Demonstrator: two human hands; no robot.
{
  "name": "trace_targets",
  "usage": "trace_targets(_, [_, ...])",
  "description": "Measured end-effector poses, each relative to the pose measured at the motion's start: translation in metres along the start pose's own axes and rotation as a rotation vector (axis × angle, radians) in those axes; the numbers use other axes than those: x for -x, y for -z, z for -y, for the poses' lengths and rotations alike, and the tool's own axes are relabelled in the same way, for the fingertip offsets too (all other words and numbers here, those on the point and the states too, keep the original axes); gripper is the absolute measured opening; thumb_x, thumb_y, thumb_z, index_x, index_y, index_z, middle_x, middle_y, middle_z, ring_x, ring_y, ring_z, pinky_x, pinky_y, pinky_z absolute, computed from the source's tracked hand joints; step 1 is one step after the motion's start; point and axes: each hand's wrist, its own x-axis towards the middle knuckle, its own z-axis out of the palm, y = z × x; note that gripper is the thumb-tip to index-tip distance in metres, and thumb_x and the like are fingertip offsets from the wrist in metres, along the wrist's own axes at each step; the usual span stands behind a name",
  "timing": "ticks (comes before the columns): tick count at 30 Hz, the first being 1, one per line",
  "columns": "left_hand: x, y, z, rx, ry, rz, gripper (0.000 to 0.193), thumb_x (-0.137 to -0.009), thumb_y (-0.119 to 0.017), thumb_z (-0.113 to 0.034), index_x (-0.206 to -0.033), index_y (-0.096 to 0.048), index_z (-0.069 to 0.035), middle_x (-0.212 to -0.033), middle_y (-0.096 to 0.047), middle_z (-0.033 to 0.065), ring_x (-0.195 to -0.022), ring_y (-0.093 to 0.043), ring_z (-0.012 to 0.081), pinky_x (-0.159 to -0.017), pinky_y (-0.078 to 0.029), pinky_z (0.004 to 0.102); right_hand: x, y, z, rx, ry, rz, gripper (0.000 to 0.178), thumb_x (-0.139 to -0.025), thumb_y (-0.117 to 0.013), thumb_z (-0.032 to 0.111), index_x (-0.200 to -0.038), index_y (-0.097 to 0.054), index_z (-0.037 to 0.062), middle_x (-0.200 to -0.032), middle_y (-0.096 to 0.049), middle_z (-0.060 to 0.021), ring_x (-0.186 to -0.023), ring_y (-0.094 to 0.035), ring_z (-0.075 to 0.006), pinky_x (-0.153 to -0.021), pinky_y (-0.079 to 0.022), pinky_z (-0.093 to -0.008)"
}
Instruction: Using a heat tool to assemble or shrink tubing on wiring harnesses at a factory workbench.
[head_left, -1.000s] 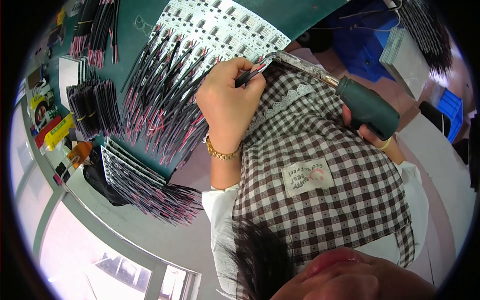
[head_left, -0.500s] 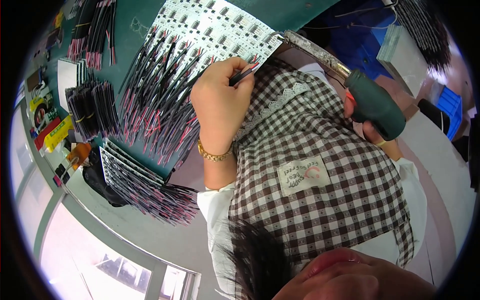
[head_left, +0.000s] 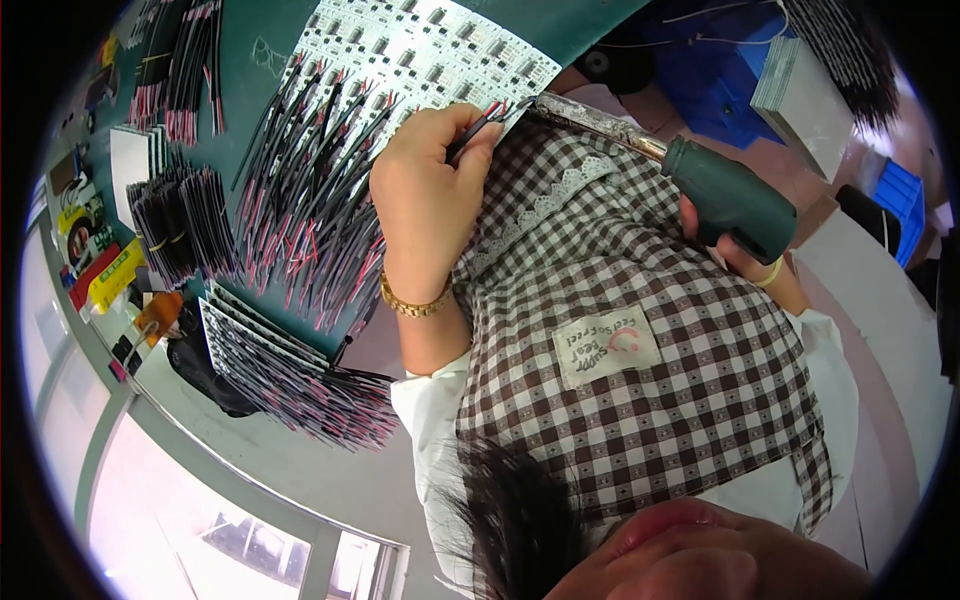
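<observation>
My left hand [head_left: 430,190] is closed in a pinch on a short black cable [head_left: 470,135] with a red and a black wire end. It holds the cable at the near edge of a white circuit board panel [head_left: 430,50] full of small dark chips. Many black and red cables [head_left: 300,200] stick out from the panel's left part. In my right hand [head_left: 740,255] is a green-handled soldering iron [head_left: 735,195]. Its metal barrel points left, and the tip reaches the panel's corner beside the held wire ends; contact cannot be made out.
Bundles of black cables [head_left: 180,220] and stacked panels with cables attached [head_left: 300,370] lie along the left of the green table [head_left: 270,90]. More cable bundles [head_left: 180,60] lie at the far left. On the right are a stack of white boards [head_left: 810,105] and a blue bin [head_left: 898,210].
The soldering iron has moved left and slightly down, its tip now closer to the wire ends. My left hand has shifted slightly left and up with the cable.
</observation>
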Motion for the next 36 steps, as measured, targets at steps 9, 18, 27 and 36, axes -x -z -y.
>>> trace_targets(9, [0.008,-0.001,-0.005,-0.103,-0.039,-0.012,0.011,-0.075,-0.073,-0.013,-0.082,-0.067,-0.008,-0.071,-0.060,0.0072,-0.062,-0.058,0.0252,-0.055,-0.044,0.0334,-0.005,-0.009,0.000,-0.099,0.033,-0.037,0.080,-0.074,-0.067,0.065,-0.115,-0.050,-0.0010,-0.083,-0.054,-0.0057,-0.071,-0.051,-0.0132,-0.066,-0.041,-0.0252])
trace_targets(18, [0.010,-0.002,-0.005,-0.100,-0.079,-0.036,0.010,-0.075,-0.072,-0.011,-0.081,-0.065,-0.009,-0.071,-0.059,0.0069,-0.064,-0.058,0.0257,-0.055,-0.044,0.0349,-0.021,-0.008,0.022,-0.203,0.080,-0.309,0.098,-0.066,-0.066,0.075,-0.120,-0.043,-0.0040,-0.075,-0.051,-0.0046,-0.063,-0.052,-0.0131,-0.058,-0.041,-0.0235])
trace_targets(27, [0.047,-0.002,-0.028,-0.378,-0.176,-0.033,0.038,-0.074,-0.065,-0.002,-0.112,-0.062,-0.002,-0.096,-0.056,0.0096,-0.082,-0.055,0.0269,-0.066,-0.047,0.0362,-0.031,-0.022,0.016,-0.191,0.086,-0.230,0.095,-0.069,-0.065,0.072,-0.122,-0.045,-0.0034,-0.078,-0.052,-0.0057,-0.067,-0.052,-0.0146,-0.061,-0.043,-0.0257])
trace_targets(36, [0.060,-0.002,-0.020,-0.369,-0.183,-0.052,0.035,-0.077,-0.064,-0.001,-0.112,-0.063,0.000,-0.092,-0.055,0.0100,-0.081,-0.052,0.0277,-0.074,-0.042,0.0374,-0.031,-0.014,0.006,-0.216,0.113,-0.203,0.090,-0.075,-0.061,0.071,-0.124,-0.045,-0.0037,-0.080,-0.051,-0.0062,-0.068,-0.052,-0.0144,-0.062,-0.043,-0.0257])
